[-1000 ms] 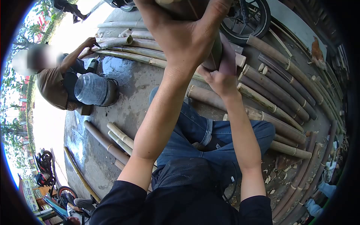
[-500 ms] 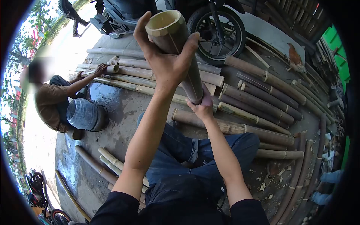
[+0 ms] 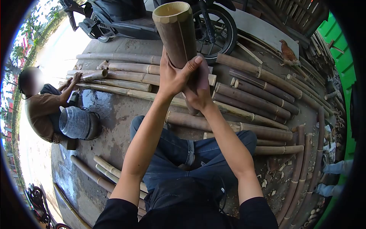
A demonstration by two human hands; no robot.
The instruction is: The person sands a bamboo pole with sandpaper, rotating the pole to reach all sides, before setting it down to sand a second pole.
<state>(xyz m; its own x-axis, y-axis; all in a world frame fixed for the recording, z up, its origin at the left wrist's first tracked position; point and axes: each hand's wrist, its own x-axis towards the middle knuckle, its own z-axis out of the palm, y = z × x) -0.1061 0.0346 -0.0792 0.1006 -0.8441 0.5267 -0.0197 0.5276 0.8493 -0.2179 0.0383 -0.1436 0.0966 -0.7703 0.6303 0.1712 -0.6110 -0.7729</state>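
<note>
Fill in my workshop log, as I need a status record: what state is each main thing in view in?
Bamboo tube: raised, top end open, rim trimmed
Left hand: closed on the tube
Right hand: closed on the tube, lower down
Bamboo poles: lying down
Concrete floor: partly wet
Scooter: parked
Co-worker: seated
Chicken: standing

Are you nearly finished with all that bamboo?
Looks done: the bamboo tube is open at the top, and its pale rim is cut into little flat sides.
In hand: the left hand and right hand grip that tube.
Maybe left: many bamboo poles lie on the ground, but I can't tell how many need work.
</note>
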